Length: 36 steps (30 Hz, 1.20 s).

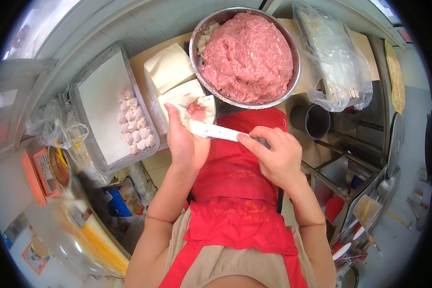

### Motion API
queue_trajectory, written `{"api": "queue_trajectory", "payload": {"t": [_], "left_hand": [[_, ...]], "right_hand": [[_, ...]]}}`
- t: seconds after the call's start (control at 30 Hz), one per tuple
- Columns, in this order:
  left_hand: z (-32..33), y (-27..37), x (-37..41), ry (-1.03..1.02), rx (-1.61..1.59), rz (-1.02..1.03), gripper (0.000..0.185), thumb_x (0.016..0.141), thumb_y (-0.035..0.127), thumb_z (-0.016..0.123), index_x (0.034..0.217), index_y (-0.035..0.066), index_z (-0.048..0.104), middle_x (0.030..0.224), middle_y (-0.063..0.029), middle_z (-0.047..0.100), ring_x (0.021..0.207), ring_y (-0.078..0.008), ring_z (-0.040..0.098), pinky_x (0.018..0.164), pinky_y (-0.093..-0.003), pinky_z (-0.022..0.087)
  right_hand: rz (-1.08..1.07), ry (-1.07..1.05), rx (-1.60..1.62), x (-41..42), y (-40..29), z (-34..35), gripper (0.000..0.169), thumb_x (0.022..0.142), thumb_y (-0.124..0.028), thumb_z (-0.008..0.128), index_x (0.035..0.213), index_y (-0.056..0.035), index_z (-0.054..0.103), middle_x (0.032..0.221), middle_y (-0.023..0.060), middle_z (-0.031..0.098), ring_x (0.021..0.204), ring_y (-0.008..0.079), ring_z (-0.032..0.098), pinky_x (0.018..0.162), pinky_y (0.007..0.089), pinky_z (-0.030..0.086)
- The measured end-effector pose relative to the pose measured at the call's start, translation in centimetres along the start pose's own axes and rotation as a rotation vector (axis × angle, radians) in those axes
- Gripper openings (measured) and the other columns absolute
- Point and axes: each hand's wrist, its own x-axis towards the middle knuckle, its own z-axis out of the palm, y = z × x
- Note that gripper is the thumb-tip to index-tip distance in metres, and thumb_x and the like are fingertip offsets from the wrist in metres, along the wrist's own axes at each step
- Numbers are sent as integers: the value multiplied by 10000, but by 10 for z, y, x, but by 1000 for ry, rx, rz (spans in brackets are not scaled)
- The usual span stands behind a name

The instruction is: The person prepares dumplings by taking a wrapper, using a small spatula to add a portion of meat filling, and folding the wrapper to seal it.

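Note:
My left hand (187,144) holds a square dough wrapper (183,104) with a smear of minced meat (196,111) on it. In my right hand (279,154) is a white, flat spreading tool (221,132), its far end against the wrapper's lower edge. Just beyond my left hand lie stacks of pale dough wrappers (169,68). A large metal bowl (298,72) heaped with pink minced meat (248,57) stands ahead of my hands. To the left, a metal tray (93,151) holds several rows of small filled dumplings (135,124) along its right side.
A tray wrapped in clear plastic (331,57) lies right of the bowl. Below it stand a dark cylindrical container (315,120) and a metal rack (352,158). Plastic bags (73,133) hang by the tray's left edge. A red apron (237,180) covers my front.

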Motion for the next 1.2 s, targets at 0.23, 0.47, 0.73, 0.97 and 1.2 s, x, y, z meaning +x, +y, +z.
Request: {"api": "queue_trajectory", "payload": {"t": [0.23, 0.47, 0.73, 0.97, 1.2], "left_hand": [[9, 3, -10, -99, 108, -32, 226, 1121, 192, 460, 1254, 27, 537, 1074, -83, 558, 966, -212, 594, 1024, -418, 542], [11, 2, -10, -152, 128, -34, 400, 1139, 399, 373, 915, 87, 485, 992, -53, 497, 960, -227, 585, 1110, -527, 486], [1, 1, -19, -171, 264, -4, 334, 1146, 341, 358, 1073, 81, 554, 1151, -115, 582, 999, -214, 606, 964, -406, 523], [-23, 30, -21, -311, 695, 166, 262, 1136, 299, 428, 1190, 53, 503, 1046, -99, 583, 803, -106, 508, 671, -251, 438], [-78, 153, 37, 187, 778, 551, 313, 1112, 280, 500, 1328, 54, 517, 1129, -131, 655, 906, -180, 629, 808, -308, 519]], "right_hand": [[13, 66, 5, 7, -4, -1, 385, 761, -64, 692, 1114, -188, 782, 965, -14, 656, 692, 173, 579, 585, 313, 432], [-62, 94, -8, 10, -4, 0, 401, 751, -116, 690, 1133, -199, 780, 974, -34, 641, 706, 138, 557, 556, 303, 391], [-51, 111, -34, 15, -5, 6, 403, 745, -122, 688, 1128, -206, 782, 961, -33, 646, 684, 141, 551, 553, 303, 397], [-59, 61, 99, 16, -6, -1, 392, 739, -80, 697, 1101, -197, 790, 960, -25, 656, 669, 169, 566, 567, 320, 426], [38, 66, 131, 5, 9, -4, 399, 744, 9, 701, 1101, -149, 780, 967, 36, 675, 745, 232, 644, 624, 343, 497]]}}
